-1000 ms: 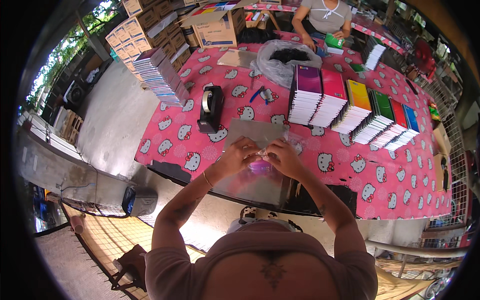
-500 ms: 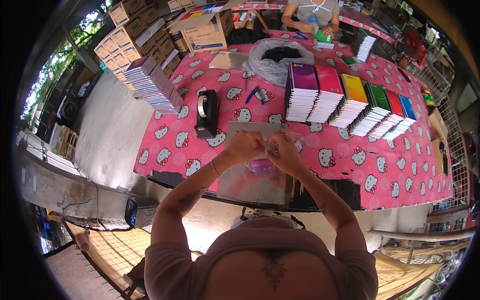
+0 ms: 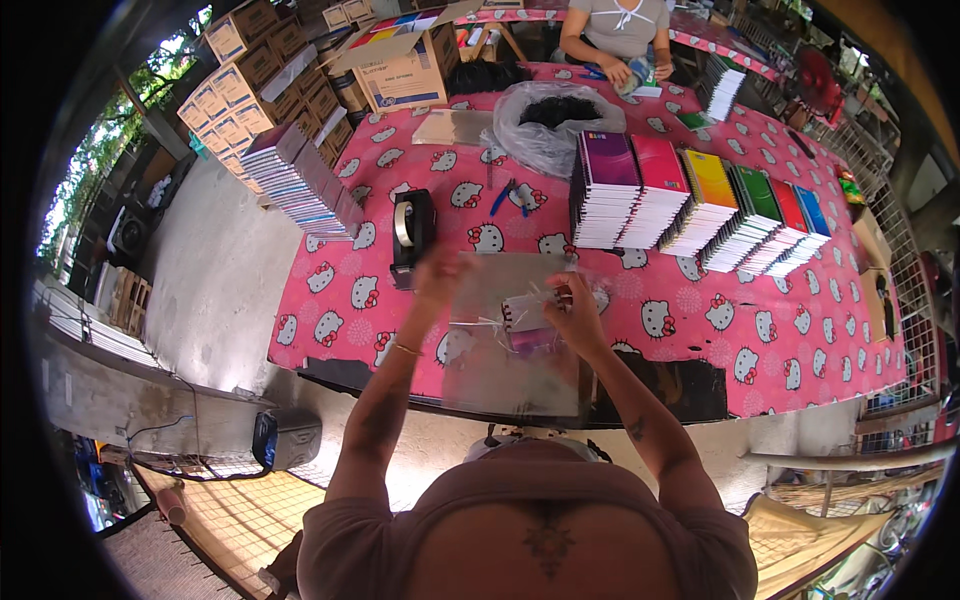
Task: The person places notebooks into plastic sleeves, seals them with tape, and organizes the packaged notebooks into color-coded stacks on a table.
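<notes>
A small spiral notebook (image 3: 522, 312), white with a purple part, lies inside clear plastic wrap (image 3: 490, 345) on a grey board (image 3: 480, 385) at the table's near edge. At the notebook's upper right corner, my right hand (image 3: 574, 312) is closed, its fingers pinching the plastic. My left hand (image 3: 441, 277), smeared by motion, is up and left of the notebook, beside a black tape dispenser (image 3: 412, 238) with a roll of tape; its fingers cannot be made out.
Stacks of spiral notebooks (image 3: 605, 195) stand to the right, and another tall stack (image 3: 300, 185) to the left. Blue-handled pliers (image 3: 503, 197) lie past the board. Beyond are a plastic bag of black coils (image 3: 555, 115), cartons (image 3: 405, 75) and a person (image 3: 625, 40) handling something.
My hands have come apart: the left moved left toward the tape dispenser, while the right stayed by the notebook's corner. The notebook shows more plainly now. The person across shifted their hands.
</notes>
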`<state>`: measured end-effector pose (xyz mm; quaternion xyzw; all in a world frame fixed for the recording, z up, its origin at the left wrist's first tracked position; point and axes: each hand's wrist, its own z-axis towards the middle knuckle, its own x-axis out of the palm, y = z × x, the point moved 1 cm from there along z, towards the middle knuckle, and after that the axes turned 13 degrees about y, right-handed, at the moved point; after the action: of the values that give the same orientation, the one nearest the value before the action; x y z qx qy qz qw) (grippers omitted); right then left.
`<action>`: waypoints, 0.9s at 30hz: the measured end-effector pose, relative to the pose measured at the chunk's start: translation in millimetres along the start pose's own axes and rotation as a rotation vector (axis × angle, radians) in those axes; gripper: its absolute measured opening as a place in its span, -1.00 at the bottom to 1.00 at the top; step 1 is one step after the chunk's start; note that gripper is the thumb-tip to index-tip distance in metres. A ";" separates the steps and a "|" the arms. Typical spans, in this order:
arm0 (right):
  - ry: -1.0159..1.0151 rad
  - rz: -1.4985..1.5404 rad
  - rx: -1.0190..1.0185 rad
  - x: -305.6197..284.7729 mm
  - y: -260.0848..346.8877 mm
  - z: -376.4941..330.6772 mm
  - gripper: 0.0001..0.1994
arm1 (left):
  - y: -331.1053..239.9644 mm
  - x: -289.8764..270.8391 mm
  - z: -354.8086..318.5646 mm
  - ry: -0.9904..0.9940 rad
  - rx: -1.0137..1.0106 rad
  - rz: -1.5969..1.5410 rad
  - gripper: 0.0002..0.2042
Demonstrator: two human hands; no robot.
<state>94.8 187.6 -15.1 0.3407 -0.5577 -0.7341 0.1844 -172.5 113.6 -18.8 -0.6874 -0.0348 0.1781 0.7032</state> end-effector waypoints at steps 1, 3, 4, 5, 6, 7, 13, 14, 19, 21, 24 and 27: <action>0.006 -0.004 0.007 2.0 1.9 -1.1 -0.65 | 10.3 -37.4 0.0 -0.280 -0.101 0.130 -0.56; 0.034 -0.001 0.003 10.6 11.9 1.3 -0.65 | 39.4 -108.6 -19.4 -0.467 0.027 1.039 -0.69; 0.027 -0.009 0.004 9.3 8.8 1.6 -0.66 | 45.6 -112.4 -17.8 -0.397 -0.095 0.597 -0.71; 0.024 -0.016 0.003 7.2 5.2 1.9 -0.66 | 51.3 -117.3 -18.6 -0.319 -0.210 0.155 -0.74; 0.027 -0.019 0.001 7.4 3.9 1.8 -0.67 | 50.0 -116.5 -22.7 -0.239 -0.320 -0.285 -0.77; 0.025 0.004 0.018 7.4 2.7 0.9 -0.67 | 55.8 -114.4 -23.9 -0.285 -0.254 -0.270 -0.78; -0.006 0.009 0.012 8.7 -4.1 0.0 -0.69 | 85.3 -84.2 -62.5 -0.363 -0.166 -0.704 -0.91; -0.009 0.018 0.019 9.4 -3.5 1.8 -0.69 | 79.7 -94.9 -61.8 -0.425 -0.190 -0.094 -0.90; -0.022 0.014 0.018 3.6 3.5 0.4 -0.70 | -24.7 -82.4 -31.3 -0.120 -0.114 1.200 -0.88; -0.025 0.022 -0.007 8.9 0.2 -0.3 -0.69 | -72.9 -37.3 -22.6 0.200 0.149 0.912 -0.87; -0.040 -0.010 -0.020 8.7 -4.2 0.7 -0.68 | -113.4 25.0 11.1 0.751 0.417 0.853 -0.87; -0.021 -0.050 0.001 -0.6 -1.4 -1.2 -0.73 | -133.7 66.3 38.8 1.058 0.217 0.929 -0.88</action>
<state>96.3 187.6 -16.4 0.3466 -0.5514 -0.7417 0.1600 -94.9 171.6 101.2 -0.5518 0.6256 0.1043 0.5416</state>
